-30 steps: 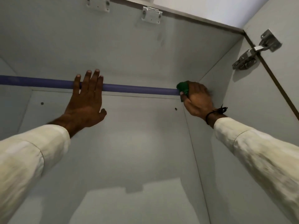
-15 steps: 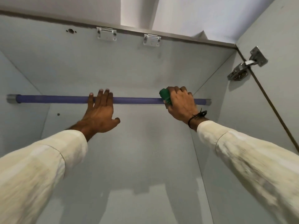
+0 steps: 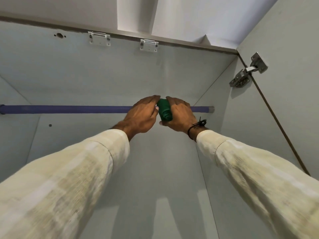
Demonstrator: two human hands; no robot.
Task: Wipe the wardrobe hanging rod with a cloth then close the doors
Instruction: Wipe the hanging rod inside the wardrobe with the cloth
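Note:
A purple hanging rod (image 3: 69, 109) runs across the upper wardrobe from the left wall to a bracket at the right wall. A bunched green cloth (image 3: 165, 110) is wrapped on the rod right of its middle. My right hand (image 3: 179, 114) grips the cloth against the rod. Directly left of the cloth, my left hand (image 3: 141, 116) rests over the rod, its fingertips touching the cloth. Both arms wear cream sleeves.
The right door (image 3: 293, 66) stands open on a metal hinge (image 3: 248, 72). Two white brackets (image 3: 99, 38) sit under the wardrobe's top edge. The grey back panel (image 3: 155, 169) and right side wall (image 3: 222, 118) enclose the space behind the rod.
My right hand slid the cloth leftward from the rod's right end. My left hand moved right along the rod until it met the cloth. The view tilted upward.

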